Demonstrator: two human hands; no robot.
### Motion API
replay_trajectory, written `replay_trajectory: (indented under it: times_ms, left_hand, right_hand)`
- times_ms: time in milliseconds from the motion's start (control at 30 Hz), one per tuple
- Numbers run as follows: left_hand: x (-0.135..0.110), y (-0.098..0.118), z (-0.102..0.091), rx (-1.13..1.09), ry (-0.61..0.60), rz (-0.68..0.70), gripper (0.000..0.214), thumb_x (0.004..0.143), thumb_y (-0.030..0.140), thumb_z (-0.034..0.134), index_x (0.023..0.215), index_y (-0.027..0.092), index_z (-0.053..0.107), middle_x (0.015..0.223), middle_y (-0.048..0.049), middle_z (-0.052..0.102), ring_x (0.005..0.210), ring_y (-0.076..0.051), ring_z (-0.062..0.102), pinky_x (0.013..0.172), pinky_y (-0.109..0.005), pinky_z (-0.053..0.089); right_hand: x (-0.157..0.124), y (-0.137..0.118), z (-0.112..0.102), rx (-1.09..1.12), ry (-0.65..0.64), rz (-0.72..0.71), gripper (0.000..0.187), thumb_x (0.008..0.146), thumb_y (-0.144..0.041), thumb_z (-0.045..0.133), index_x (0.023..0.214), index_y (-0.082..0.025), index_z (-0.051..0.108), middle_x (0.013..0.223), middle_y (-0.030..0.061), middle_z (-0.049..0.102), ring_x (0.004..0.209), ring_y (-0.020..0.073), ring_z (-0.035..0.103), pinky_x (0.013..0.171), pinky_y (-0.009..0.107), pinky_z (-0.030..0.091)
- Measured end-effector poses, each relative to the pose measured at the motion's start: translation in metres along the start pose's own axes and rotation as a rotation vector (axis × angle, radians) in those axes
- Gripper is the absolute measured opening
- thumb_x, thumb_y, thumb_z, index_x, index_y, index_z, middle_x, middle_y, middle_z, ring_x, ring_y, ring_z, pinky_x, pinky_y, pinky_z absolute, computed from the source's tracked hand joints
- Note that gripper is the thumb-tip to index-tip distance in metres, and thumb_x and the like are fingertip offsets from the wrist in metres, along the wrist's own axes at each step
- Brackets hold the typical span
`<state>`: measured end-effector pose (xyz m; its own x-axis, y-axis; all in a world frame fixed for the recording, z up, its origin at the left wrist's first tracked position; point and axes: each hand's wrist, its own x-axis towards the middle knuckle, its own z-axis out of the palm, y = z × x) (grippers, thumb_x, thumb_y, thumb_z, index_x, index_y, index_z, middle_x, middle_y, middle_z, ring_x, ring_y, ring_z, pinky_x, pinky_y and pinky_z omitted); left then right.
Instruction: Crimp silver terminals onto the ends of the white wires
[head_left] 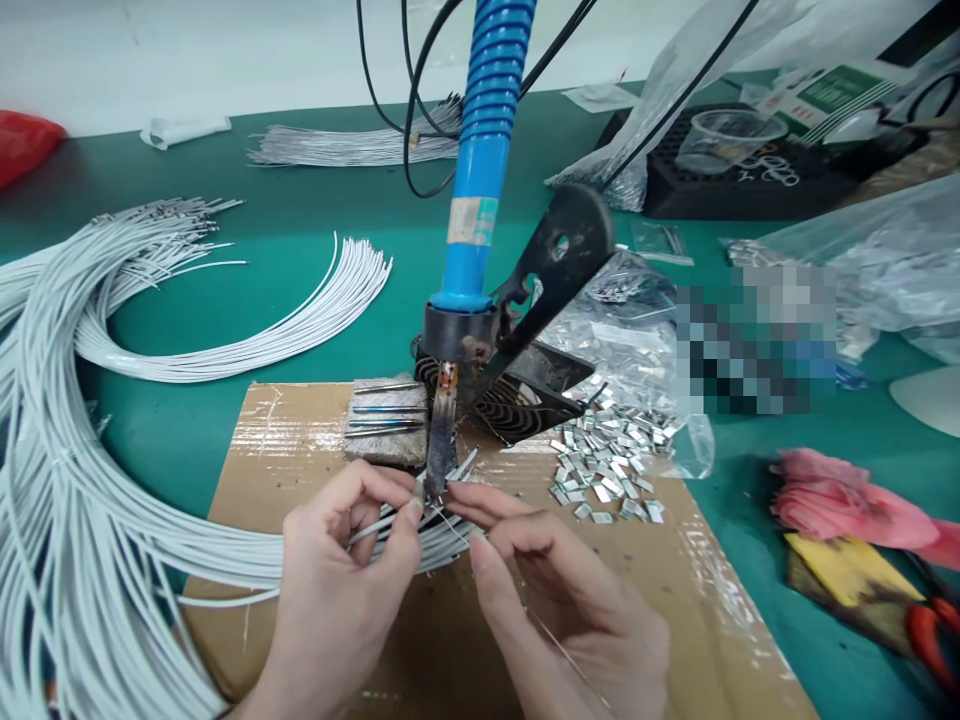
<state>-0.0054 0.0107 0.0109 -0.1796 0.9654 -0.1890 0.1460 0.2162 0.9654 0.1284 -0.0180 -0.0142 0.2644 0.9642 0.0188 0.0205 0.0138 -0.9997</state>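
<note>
Over the green bench [262, 295], the left hand [345, 560] pinches a white wire [381, 523] beside the iron [478, 180]; the right hand [574, 600] grips a thin strand [454, 525].

Blue-handled iron [480, 160] in black stand [559, 265], tip down between both hands; left hand [352, 560] pinching at tip, white wires [187, 530] at its fingers; right hand [570, 610] holding thin wire [566, 655] up to tip; cardboard [720, 620] below, small metal pieces [604, 465] scattered right, pink cloth [840, 500] beyond
</note>
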Motion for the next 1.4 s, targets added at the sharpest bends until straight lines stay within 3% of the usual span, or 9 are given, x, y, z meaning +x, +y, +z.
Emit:
replay_trajectory:
  times_ms: [200,400,767,1000,1400]
  left_hand:
    - [-0.0002,-0.0011,0.0013,0.006,0.017,-0.023,0.013,0.075,0.012,0.070,0.066,0.020,0.066,0.077,0.0002,0.075,0.065,-0.011,0.069,0.055,-0.015,0.051]
    - [-0.0010,-0.0049,-0.0019,0.055,-0.014,-0.022,0.014,0.082,0.013,0.068,0.070,0.021,0.067,0.085,-0.0004,0.077,0.077,-0.013,0.071,0.060,-0.015,0.052]
    - [-0.0021,-0.0091,-0.0028,0.048,-0.032,-0.031,0.015,0.086,0.014,0.068,0.072,0.020,0.067,0.089,-0.0020,0.076,0.084,-0.015,0.071,0.069,-0.018,0.054]
    - [-0.0025,-0.0067,-0.0035,0.065,-0.019,-0.010,0.015,0.083,0.014,0.068,0.070,0.021,0.066,0.085,-0.0016,0.077,0.075,-0.014,0.071,0.057,-0.016,0.050]
    - [-0.0011,-0.0060,-0.0012,0.025,-0.033,-0.018,0.015,0.082,0.011,0.068,0.071,0.020,0.066,0.083,-0.0003,0.077,0.072,-0.012,0.073,0.061,-0.015,0.054]
  right_hand:
    - [-0.0003,0.0023,-0.0014,-0.016,-0.022,0.012,0.018,0.092,-0.021,0.067,0.074,-0.023,0.067,0.110,0.0079,0.081,0.102,0.0220,0.078,0.091,0.027,0.060]
    - [-0.0002,0.0007,0.0000,0.002,-0.001,0.023,0.018,0.090,-0.020,0.070,0.074,-0.025,0.067,0.107,0.0021,0.082,0.099,0.0160,0.078,0.088,0.019,0.058]
    - [0.0009,-0.0023,-0.0001,0.006,0.021,0.012,0.016,0.089,-0.020,0.072,0.073,-0.023,0.070,0.104,0.0066,0.082,0.096,0.0204,0.080,0.082,0.023,0.063]
    - [0.0003,-0.0012,0.0004,0.005,0.013,0.013,0.015,0.088,-0.019,0.073,0.073,-0.024,0.070,0.104,0.0048,0.082,0.096,0.0185,0.079,0.085,0.022,0.061]
    - [0.0009,0.0015,-0.0015,-0.035,-0.001,-0.004,0.017,0.090,-0.021,0.070,0.073,-0.024,0.069,0.104,0.0071,0.082,0.098,0.0212,0.079,0.086,0.026,0.061]
